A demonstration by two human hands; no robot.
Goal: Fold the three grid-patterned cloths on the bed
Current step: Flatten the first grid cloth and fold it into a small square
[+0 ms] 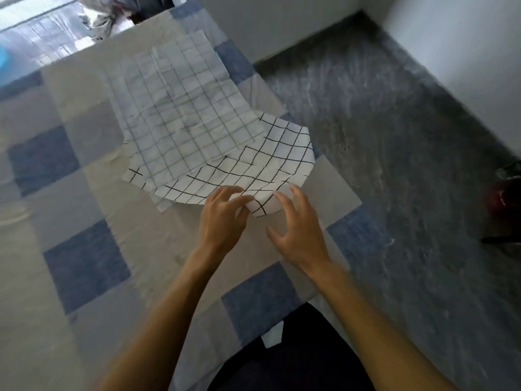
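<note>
White cloths with a thin black grid lie overlapped on the bed. The top grid cloth has bold black lines and its near edge curls up toward me. A paler, creased grid cloth lies under it and stretches toward the far end of the bed. I cannot tell whether a third cloth is in the pile. My left hand pinches the near corner of the top cloth between thumb and fingers. My right hand hovers just right of that corner, fingers spread, fingertips at the cloth's edge.
The bedspread is a checker of beige, grey and blue squares. The bed's right edge runs diagonally beside a dark mottled floor. White walls close the far right corner. A dark reddish object stands on the floor at right.
</note>
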